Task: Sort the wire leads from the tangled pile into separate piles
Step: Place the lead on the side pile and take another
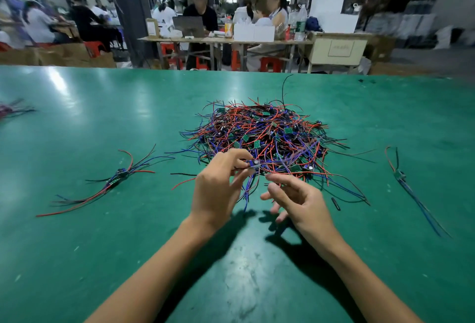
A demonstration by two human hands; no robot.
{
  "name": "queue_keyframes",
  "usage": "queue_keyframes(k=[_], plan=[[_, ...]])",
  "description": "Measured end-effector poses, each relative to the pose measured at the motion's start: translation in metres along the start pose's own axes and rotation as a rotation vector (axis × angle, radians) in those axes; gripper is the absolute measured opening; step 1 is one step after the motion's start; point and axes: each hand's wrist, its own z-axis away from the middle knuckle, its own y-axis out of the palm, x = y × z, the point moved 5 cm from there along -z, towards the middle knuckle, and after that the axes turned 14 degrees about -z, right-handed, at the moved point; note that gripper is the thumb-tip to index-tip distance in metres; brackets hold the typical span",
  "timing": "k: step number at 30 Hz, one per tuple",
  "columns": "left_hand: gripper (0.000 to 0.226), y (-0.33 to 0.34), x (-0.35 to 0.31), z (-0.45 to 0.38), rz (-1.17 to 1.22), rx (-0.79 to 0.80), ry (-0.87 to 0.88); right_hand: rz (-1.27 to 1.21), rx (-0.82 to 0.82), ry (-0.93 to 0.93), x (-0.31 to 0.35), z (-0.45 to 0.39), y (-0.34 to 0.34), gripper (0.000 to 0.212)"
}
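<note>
We work at a wide green tabletop (77,220) in a busy workshop, with other people seated at benches behind us. The tangled pile (262,132) of red, blue and black wire leads with small green boards sits in the middle, just beyond our hands. Our left hand (218,189) pinches one lead (253,164) at the near edge of the pile, fingers closed on it by its small component; our right hand (295,196) hovers just beside it with fingers loosely spread, holding nothing that we can make out.

The risk, as we judge it, lies in the snarl — a firm pull on this lead could drag neighbours along, scatter the heap toward us, or strain a wire where it joins its board. Carrying a snagged extra across would also mix the sorted piles: one small bundle (115,178) to the left, another (403,181) well apart on the right.

There are no trays or bins on the tabletop — the piles lie bare on its surface. A short dark scrap (335,203) lies near the right hand.
</note>
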Motion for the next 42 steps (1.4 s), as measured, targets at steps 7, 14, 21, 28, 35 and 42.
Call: queue_keyframes(k=[7, 14, 21, 28, 35, 42], plan=[[0.027, 0.01, -0.023, 0.021, -0.035, -0.016, 0.16, -0.1, -0.236, -0.011, -0.006, -0.002, -0.01, 0.026], [0.023, 0.009, -0.025, 0.03, -0.029, -0.028, 0.193, -0.054, -0.256, 0.071, -0.012, 0.0, -0.006, 0.033], [0.03, 0.005, -0.026, 0.03, -0.096, -0.052, 0.211, -0.219, -0.282, 0.114, -0.012, 0.0, -0.008, 0.016], [0.033, 0.005, -0.025, 0.026, -0.147, -0.006, 0.138, -0.334, -0.369, 0.057, -0.01, -0.003, -0.011, 0.008], [0.025, 0.004, -0.018, 0.023, -0.217, 0.009, 0.057, -0.363, -0.44, -0.024, -0.004, -0.001, -0.013, 0.006], [0.029, 0.002, 0.005, 0.023, -0.135, 0.125, -0.066, -0.474, -0.506, 0.005, 0.003, -0.006, -0.029, 0.005]])
